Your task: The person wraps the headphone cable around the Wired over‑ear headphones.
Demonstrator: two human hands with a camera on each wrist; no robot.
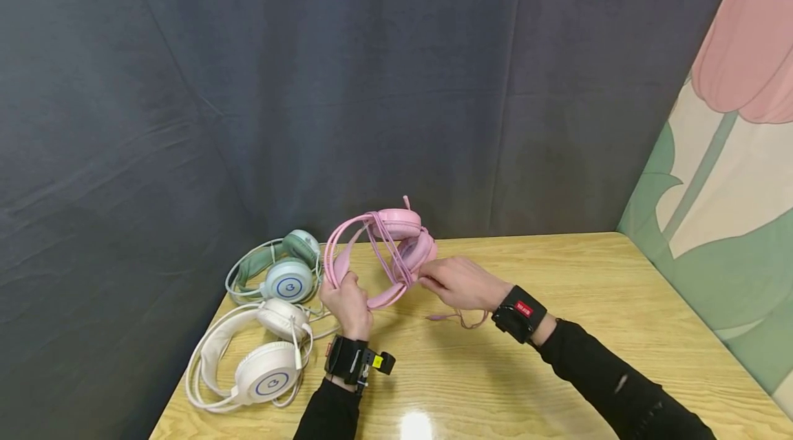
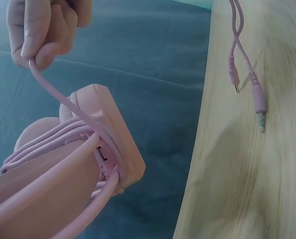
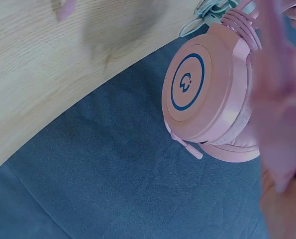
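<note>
A pair of pink headphones is held up above the table, my left hand gripping its headband. Pink cable is wound several turns around the headband and one ear cup. My right hand pinches a taut stretch of that cable beside the ear cup. The cable's end splits into two plugs, which hang over the tabletop in the left wrist view. A blue ring logo marks the outer ear cup, and a short microphone boom sticks out from it.
White headphones lie on the left of the wooden table, with green headphones behind them. Their loose cables lie near my left wrist. A dark curtain hangs behind the table; a flower-patterned wall stands at the right.
</note>
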